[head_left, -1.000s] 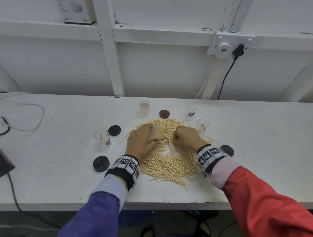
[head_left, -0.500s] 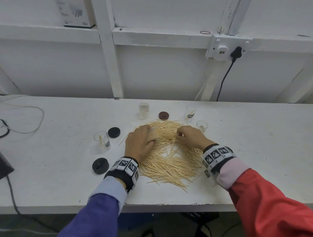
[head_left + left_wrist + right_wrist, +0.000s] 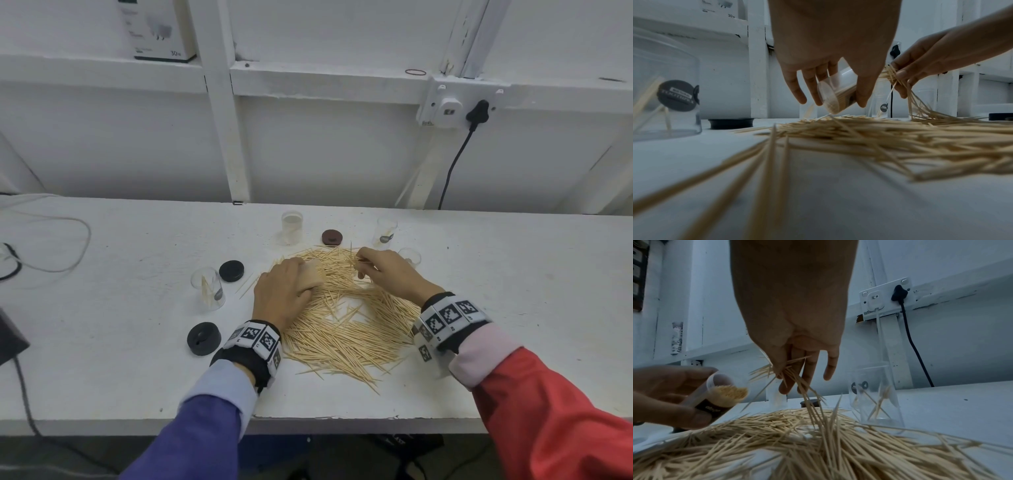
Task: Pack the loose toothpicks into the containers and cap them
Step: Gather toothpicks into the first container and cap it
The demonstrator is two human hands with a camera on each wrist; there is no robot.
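A heap of loose toothpicks (image 3: 346,318) lies on the white bench. My left hand (image 3: 284,291) grips a clear container (image 3: 835,95) packed with toothpicks, tilted on its side with its mouth (image 3: 729,394) toward the right hand. My right hand (image 3: 383,270) pinches a bunch of toothpicks (image 3: 789,374) between thumb and fingers just above the heap's far side; some strands trail down into the pile. Other clear containers stand at the left (image 3: 207,287), back (image 3: 292,228) and right (image 3: 386,233), (image 3: 409,257), holding few picks. Black caps (image 3: 231,270), (image 3: 203,338) and a brown cap (image 3: 332,237) lie loose.
A cable loop (image 3: 51,240) lies at the bench's far left and a dark object (image 3: 10,339) sits at the left edge. A wall socket (image 3: 452,106) with a black plug and cord hangs behind. The bench's front edge (image 3: 308,419) runs below my wrists.
My right hand has moved from the pile's near right toward its far side and lifted with a pinch of toothpicks. The left hand has kept its hold on the tilted container.
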